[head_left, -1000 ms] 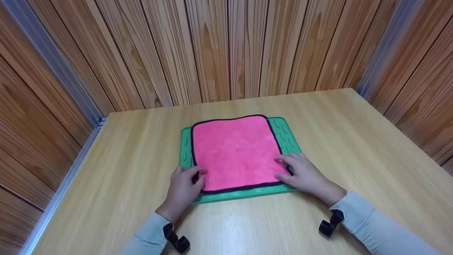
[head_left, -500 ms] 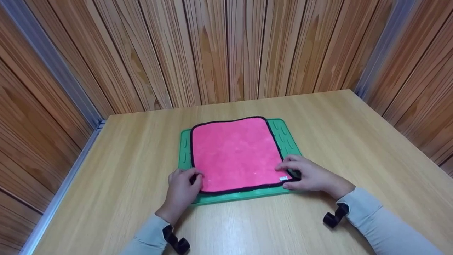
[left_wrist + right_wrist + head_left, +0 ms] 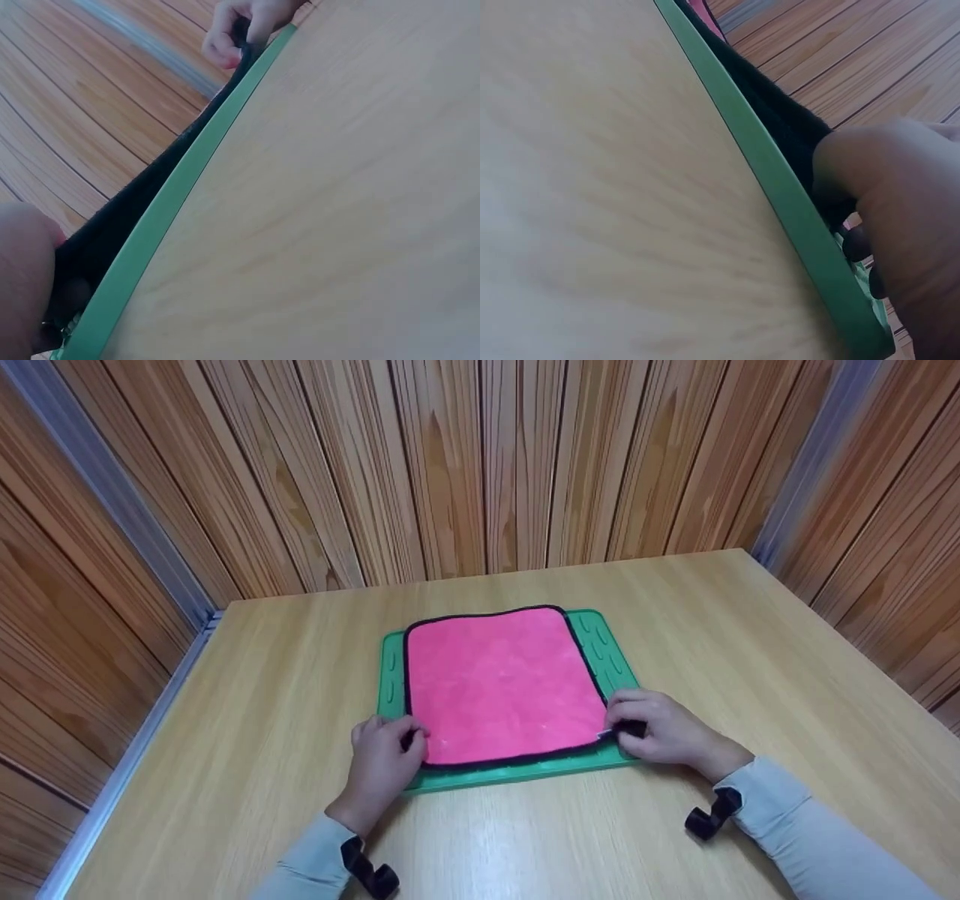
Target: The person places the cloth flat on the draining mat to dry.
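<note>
A pink cloth with a black edge lies spread over a green tray that shows raised oval marks. My left hand pinches the cloth's near left corner between thumb and fingers. At the near right corner, my right hand grips the cloth, and a small white tag peeks out beside its fingertips. Both wrist views show the cloth's dark edge raised a little above the tray's near rim. The fingertips under the cloth are partly hidden.
Under the tray is a light wooden table. Wood-plank walls stand behind it and at both sides. A dark curled strap hangs from the left cuff, and a similar strap from the right.
My right hand has slid slightly right to the cloth's near right corner and closed its fingers on it. The white tag came into view there. My left hand has hardly moved.
</note>
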### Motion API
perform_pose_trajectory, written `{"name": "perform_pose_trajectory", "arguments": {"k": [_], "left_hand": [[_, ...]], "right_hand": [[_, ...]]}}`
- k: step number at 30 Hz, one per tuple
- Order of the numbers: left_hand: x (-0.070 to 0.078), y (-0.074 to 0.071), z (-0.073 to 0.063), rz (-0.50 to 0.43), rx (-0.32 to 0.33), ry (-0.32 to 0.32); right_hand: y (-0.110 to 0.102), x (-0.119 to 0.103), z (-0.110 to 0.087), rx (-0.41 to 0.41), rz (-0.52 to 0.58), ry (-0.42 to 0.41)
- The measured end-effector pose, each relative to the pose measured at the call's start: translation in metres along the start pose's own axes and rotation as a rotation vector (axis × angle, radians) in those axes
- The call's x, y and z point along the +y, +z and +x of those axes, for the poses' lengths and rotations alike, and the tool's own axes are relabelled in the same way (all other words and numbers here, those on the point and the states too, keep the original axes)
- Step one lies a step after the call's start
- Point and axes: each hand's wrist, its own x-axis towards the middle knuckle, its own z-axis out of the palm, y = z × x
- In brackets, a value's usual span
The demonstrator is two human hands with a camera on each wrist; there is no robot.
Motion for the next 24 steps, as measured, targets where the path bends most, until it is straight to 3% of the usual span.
{"name": "perform_pose_trajectory", "arguments": {"k": [6, 15, 21, 24], "left_hand": [[-0.001, -0.005, -0.007, -0.027, -0.025, 0.021], [-0.002, -0.016, -0.017, -0.027, -0.08, 0.036], [-0.006, -0.012, -0.018, 0.064, -0.042, 0.108], [-0.008, -0.009, -0.016, 0.092, -0.006, 0.145]], "right_hand": [[0.0, -0.005, -0.005, -0.023, 0.134, 0.039], [0.0, -0.014, -0.01, -0.022, 0.1, 0.006], [-0.004, -0.014, -0.011, -0.102, 0.135, 0.068], [-0.004, -0.012, -0.011, -0.073, 0.216, 0.073]]}}
